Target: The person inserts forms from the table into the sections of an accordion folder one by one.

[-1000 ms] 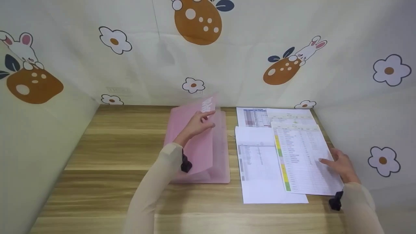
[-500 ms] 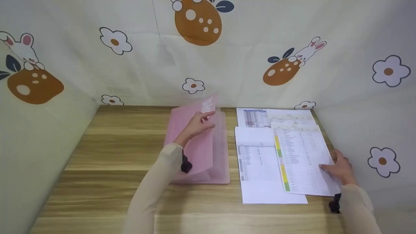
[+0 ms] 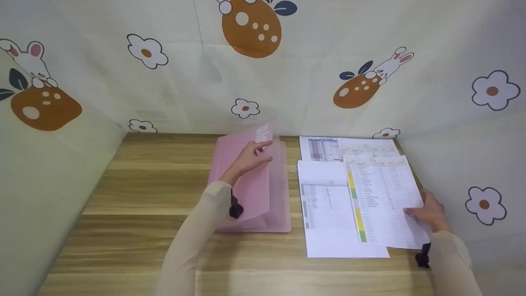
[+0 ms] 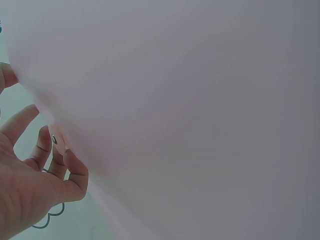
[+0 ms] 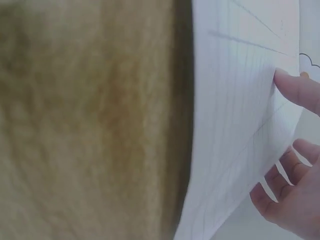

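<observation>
from my seat i see the pink folder (image 3: 281, 193) near the middle of the wood-grain counter (image 3: 135, 193), its smooth cover (image 3: 254, 193) raised at a slant, with white lettering (image 3: 263, 133) at one o'clock. at its three o'clock, a white printed sheet (image 3: 382, 197), yellow and green blocks down its nine o'clock edge, overlaps other sheets (image 3: 331, 242). i have the left hand (image 3: 248, 159) reaching in from seven o'clock, fingers bent and pinching the cover's free edge beside a snap button (image 4: 54, 140). my right hand (image 3: 430, 211) pinches the printed sheet's three o'clock edge, thumb on its face, fingers behind, the paper bowed.
</observation>
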Tool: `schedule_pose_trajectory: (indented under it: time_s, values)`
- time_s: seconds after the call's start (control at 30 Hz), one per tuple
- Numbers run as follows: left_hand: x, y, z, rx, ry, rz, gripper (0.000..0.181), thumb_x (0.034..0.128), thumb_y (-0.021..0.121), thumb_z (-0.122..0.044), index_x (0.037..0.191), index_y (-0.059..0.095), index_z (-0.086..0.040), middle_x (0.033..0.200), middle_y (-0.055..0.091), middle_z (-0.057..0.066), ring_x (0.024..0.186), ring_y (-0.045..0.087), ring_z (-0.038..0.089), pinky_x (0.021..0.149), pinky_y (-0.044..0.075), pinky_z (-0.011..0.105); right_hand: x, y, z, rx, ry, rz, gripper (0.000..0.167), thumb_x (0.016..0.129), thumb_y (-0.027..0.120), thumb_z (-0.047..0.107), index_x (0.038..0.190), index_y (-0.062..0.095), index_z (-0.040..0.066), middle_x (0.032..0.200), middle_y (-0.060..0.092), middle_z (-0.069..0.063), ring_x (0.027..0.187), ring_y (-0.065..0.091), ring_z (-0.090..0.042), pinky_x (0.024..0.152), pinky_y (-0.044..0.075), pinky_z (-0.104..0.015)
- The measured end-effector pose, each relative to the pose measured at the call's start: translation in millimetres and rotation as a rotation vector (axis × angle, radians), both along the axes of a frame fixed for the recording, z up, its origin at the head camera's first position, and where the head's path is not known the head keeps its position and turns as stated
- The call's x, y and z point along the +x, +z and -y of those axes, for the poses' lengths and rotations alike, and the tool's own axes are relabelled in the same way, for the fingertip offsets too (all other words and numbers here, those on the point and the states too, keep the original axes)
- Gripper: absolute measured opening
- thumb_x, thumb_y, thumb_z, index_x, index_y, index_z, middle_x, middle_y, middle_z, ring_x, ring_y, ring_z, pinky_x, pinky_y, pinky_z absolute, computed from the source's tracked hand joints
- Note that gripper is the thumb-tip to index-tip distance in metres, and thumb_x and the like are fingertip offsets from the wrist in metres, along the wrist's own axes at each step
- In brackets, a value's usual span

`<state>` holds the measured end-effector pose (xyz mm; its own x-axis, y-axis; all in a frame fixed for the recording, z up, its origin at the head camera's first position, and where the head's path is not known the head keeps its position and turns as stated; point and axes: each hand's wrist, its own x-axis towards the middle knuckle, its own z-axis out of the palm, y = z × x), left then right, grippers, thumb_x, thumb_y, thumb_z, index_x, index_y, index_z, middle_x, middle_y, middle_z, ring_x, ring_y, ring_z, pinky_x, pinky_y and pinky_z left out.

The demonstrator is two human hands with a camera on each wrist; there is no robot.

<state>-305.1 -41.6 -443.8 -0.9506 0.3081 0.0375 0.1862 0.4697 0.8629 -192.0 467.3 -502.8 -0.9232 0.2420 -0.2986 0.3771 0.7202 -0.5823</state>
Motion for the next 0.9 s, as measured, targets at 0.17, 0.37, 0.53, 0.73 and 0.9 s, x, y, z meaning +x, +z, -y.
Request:
schedule_pose_trajectory:
  time_s: [0.17,0.37,0.53,0.73,0.9]
  values:
    - [-0.3,-0.4,-0.7,0.002,0.003,-0.004,0.051,0.0757,0.064,-0.022,0.125,0.052,-0.017,0.097,0.043,0.008,0.085,0.041,0.021,0.066,0.035,0.029,0.3,-1.4,-1,0.028,0.013,-0.014,0.097,0.075,0.067,0.021,0.135,-0.003,-0.009,0.130,0.011,-0.039,0.114,0.016,-0.054,0.089,0.017,-0.060]
    - [0.2,-0.9,-0.7,0.016,0.004,-0.007,0.051,0.0757,0.064,-0.021,0.125,0.052,-0.017,0.096,0.043,0.008,0.085,0.041,0.021,0.066,0.035,0.029,0.2,4.4,-7,0.034,0.043,-0.066,0.070,0.082,0.049,0.009,0.137,0.008,-0.005,0.126,0.024,-0.038,0.109,0.030,-0.050,0.084,0.027,-0.057]
    - [-0.4,-1.6,-0.7,0.021,0.002,-0.007,0.051,0.0755,0.064,-0.022,0.125,0.052,-0.017,0.097,0.043,0.008,0.084,0.040,0.021,0.065,0.035,0.029,0.6,16.7,-11,0.051,0.097,-0.131,0.051,0.080,0.042,0.001,0.130,0.033,-0.005,0.116,0.036,-0.031,0.098,0.037,-0.041,0.074,0.033,-0.046]
    - [-0.7,-2.1,-0.8,0.025,0.006,0.006,0.051,0.0750,0.064,-0.022,0.124,0.053,-0.017,0.097,0.043,0.008,0.083,0.040,0.021,0.064,0.035,0.028,-1.2,25.9,-22,-0.037,0.150,-0.133,0.048,0.081,0.049,0.003,0.128,0.039,-0.004,0.126,0.033,-0.031,0.103,0.038,-0.040,0.076,0.036,-0.042]
    - [-0.3,-1.0,-1.5,0.015,0.002,0.017,0.051,0.0758,0.064,-0.021,0.125,0.052,-0.017,0.098,0.042,0.009,0.084,0.039,0.022,0.065,0.035,0.029,-8.7,11.1,-43,-0.096,0.167,-0.174,0.048,0.084,0.052,0.009,0.131,0.041,0.005,0.132,0.030,-0.025,0.098,0.048,-0.025,0.069,0.041,-0.024]
